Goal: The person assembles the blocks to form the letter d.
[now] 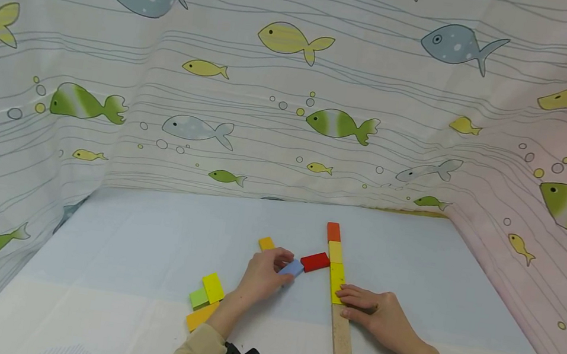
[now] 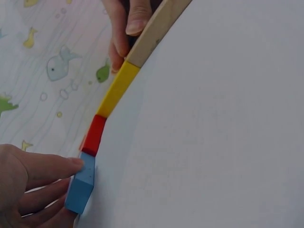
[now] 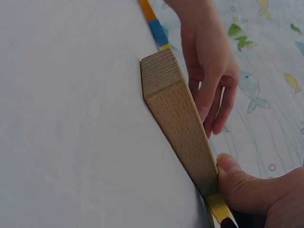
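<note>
My left hand (image 1: 263, 273) pinches a blue block (image 1: 291, 268) between thumb and fingers. Its far end meets a slanted red block (image 1: 315, 262), which reaches to a straight row of blocks. That row has an orange-red block (image 1: 333, 231) at the far end, then a pale yellow block (image 1: 335, 252), a bright yellow block (image 1: 336, 283) and a long plain wooden block (image 1: 341, 332). My right hand (image 1: 378, 318) rests its extended fingers on the bright yellow block, and its thumb (image 3: 228, 162) touches the wooden block's side near their joint. Left fingers partly hide the blue block.
Behind the left hand lies an orange block (image 1: 266, 243), partly covered. Left of the left forearm sit a yellow block (image 1: 213, 288), a light green block (image 1: 199, 298) and another orange block (image 1: 200, 317). A fish-patterned curtain (image 1: 273, 92) surrounds the white table (image 1: 133, 253).
</note>
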Demonstrator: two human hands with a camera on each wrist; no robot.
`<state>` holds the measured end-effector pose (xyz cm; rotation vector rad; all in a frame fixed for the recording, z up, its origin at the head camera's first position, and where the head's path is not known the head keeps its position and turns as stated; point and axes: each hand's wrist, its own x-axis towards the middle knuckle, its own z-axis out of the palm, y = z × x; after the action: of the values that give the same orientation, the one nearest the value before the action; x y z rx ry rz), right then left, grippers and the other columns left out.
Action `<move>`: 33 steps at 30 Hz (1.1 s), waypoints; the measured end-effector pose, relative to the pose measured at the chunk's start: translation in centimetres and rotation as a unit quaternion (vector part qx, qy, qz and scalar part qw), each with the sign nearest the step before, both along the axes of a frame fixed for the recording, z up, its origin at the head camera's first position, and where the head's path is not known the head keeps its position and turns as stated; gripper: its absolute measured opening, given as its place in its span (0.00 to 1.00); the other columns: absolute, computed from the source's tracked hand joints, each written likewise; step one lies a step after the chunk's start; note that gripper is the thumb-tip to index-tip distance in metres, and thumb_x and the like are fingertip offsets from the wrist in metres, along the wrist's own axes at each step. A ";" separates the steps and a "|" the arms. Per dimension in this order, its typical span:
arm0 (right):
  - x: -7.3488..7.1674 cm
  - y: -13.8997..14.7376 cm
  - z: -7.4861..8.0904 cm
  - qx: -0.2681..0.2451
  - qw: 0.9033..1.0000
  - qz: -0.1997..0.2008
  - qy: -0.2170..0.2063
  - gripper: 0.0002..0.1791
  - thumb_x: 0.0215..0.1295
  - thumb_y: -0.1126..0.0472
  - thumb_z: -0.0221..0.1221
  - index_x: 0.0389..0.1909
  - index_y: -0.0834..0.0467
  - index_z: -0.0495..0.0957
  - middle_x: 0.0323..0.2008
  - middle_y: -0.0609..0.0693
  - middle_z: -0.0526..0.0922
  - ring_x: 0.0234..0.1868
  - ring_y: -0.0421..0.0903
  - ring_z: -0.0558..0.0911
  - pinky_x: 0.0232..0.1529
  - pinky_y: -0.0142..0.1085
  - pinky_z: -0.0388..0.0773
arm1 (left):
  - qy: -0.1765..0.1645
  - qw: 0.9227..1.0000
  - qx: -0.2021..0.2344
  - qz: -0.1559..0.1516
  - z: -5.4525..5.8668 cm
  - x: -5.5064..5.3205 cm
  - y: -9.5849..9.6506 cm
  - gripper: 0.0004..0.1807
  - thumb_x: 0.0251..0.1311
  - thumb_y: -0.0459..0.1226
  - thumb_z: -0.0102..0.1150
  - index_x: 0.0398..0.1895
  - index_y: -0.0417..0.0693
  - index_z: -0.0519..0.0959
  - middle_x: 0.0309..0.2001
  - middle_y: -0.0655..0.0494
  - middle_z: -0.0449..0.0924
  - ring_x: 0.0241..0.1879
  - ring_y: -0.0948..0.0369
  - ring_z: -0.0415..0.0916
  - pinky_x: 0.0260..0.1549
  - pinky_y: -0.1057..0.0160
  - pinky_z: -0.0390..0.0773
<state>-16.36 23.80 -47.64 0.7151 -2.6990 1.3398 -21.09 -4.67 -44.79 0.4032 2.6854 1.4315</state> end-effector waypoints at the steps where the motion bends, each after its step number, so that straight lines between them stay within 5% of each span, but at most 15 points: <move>1: 0.0 0.0 0.0 -0.001 1.000 0.000 -0.001 0.18 0.60 0.50 0.69 0.49 0.52 0.87 0.52 0.42 0.86 0.61 0.46 0.81 0.58 0.20 0.70 | 0.001 1.000 -0.001 0.000 0.0 0.0 0.0 0.19 0.60 0.33 0.67 0.55 0.40 0.80 0.51 0.47 0.84 0.46 0.52 0.81 0.48 0.54 0.83; 13: 0.1 0.1 0.1 -0.003 1.000 0.002 -0.001 0.18 0.59 0.51 0.69 0.49 0.53 0.87 0.51 0.42 0.86 0.61 0.46 0.81 0.58 0.21 0.70 | 0.010 1.000 -0.005 0.002 -0.1 0.0 -0.1 0.19 0.61 0.35 0.67 0.54 0.39 0.80 0.50 0.47 0.84 0.44 0.53 0.81 0.46 0.57 0.83; 33: 0.1 0.0 0.4 0.002 1.000 -0.003 -0.004 0.18 0.59 0.51 0.69 0.49 0.52 0.87 0.52 0.41 0.86 0.61 0.46 0.81 0.59 0.23 0.71 | 0.017 0.997 0.008 0.079 0.1 -1.2 -4.0 0.15 0.61 0.35 0.66 0.50 0.40 0.82 0.44 0.52 0.86 0.42 0.57 0.83 0.48 0.55 0.82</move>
<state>-16.23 23.80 -47.29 0.7038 -2.7088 1.3410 -22.34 -8.66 -44.65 0.2226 2.7911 1.4982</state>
